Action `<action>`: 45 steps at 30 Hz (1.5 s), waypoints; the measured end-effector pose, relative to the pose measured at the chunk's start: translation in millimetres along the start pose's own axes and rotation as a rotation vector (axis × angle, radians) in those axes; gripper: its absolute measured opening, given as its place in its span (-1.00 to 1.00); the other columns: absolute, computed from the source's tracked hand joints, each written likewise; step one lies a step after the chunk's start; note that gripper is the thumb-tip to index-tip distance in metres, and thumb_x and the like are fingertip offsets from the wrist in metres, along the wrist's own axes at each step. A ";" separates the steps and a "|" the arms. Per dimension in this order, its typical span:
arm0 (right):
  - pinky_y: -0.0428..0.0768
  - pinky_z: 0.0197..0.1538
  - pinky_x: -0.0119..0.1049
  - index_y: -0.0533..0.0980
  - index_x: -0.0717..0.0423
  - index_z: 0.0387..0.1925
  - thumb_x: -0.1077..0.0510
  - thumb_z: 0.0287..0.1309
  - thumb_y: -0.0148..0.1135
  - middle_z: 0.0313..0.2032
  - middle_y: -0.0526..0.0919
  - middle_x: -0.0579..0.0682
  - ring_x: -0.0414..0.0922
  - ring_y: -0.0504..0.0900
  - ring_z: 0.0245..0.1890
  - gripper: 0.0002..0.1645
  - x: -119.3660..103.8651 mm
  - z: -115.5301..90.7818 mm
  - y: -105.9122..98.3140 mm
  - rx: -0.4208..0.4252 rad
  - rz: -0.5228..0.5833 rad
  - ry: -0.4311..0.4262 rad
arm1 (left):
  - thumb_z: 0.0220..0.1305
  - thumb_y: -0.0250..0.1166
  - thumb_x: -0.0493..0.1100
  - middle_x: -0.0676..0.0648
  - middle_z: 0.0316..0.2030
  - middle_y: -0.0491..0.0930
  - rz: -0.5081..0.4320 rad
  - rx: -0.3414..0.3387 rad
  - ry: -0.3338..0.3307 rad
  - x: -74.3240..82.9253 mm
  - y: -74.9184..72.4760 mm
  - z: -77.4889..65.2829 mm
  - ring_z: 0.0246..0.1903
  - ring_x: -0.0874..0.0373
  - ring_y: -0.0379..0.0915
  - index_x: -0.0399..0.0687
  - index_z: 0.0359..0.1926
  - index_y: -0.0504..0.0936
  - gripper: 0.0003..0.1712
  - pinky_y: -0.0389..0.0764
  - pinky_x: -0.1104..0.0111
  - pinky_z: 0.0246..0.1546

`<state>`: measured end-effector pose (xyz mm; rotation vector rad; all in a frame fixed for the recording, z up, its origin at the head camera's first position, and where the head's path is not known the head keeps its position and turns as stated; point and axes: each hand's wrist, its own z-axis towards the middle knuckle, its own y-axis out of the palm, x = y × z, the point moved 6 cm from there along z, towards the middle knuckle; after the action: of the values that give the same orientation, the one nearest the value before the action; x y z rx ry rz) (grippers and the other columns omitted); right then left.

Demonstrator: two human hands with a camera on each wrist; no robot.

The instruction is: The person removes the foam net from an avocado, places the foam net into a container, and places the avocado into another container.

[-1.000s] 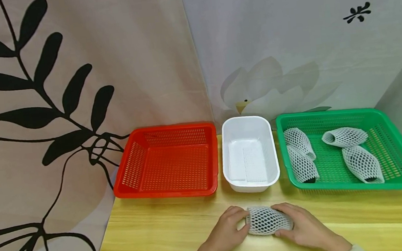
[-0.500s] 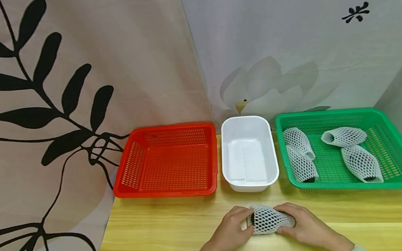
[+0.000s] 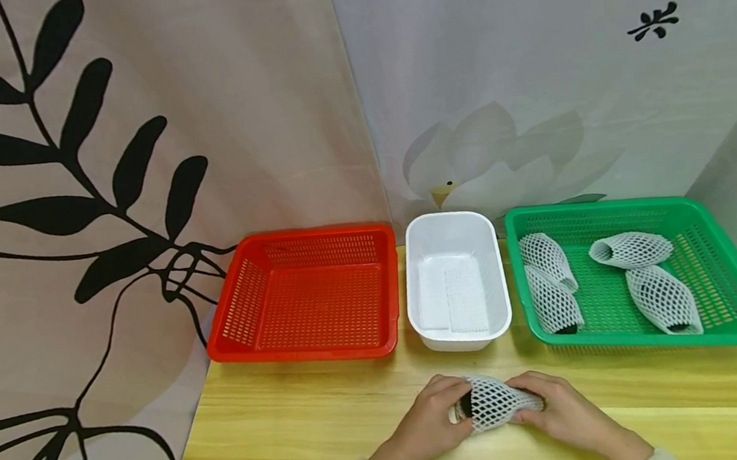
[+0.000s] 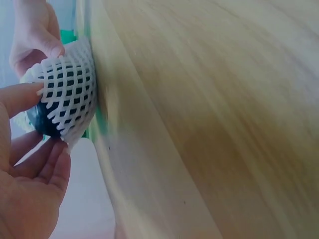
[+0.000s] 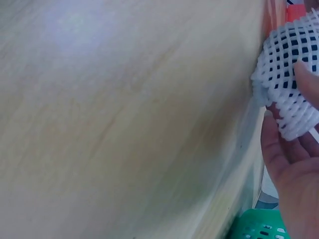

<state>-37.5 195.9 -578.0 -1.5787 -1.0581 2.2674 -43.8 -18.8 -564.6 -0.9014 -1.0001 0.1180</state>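
Observation:
Over the table's front part, my two hands hold a white foam net sleeve [image 3: 492, 402] with a smooth dark, rounded thing [image 4: 42, 122] inside it; its kind is not clear. My left hand [image 3: 429, 418] grips the sleeve's left end, thumb and fingers at the rolled-back edge where the dark surface shows bare. Around the narrowed right end, the fingers of my right hand [image 3: 559, 412] pinch the netting. In the right wrist view the netting [image 5: 286, 62] bulges over the dark thing, and its lower end hangs slack between thumb and fingers.
A red basket [image 3: 334, 355] stands at the back left with nothing in it. Beside it is a white plastic tub [image 3: 433, 332]. At the back right, a green basket [image 3: 630, 341] holds several sleeved things [image 3: 664, 300]. Behind the wooden table [image 3: 282, 434] hangs a printed curtain [image 3: 274, 105].
The sleeve's left edge has slid back to the right, baring more of the dark thing. Its right end has narrowed. Both hands have shifted slightly right.

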 end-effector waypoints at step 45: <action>0.59 -0.15 -0.57 0.72 -0.05 -0.15 0.31 -0.02 0.63 -0.19 0.77 -0.18 -0.33 0.68 -0.21 -0.62 0.6 -11.8 -5.7 0.109 0.065 0.013 | -0.08 0.69 -0.09 0.04 0.23 0.58 0.029 -0.062 -0.095 -2.9 5.6 5.1 0.24 0.19 0.47 -0.05 0.31 0.55 -0.12 0.45 0.24 0.33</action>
<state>-28.8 205.6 -576.9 -1.6038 -0.8758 2.3103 -47.7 -13.5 -569.3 -0.9746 -1.0837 0.1563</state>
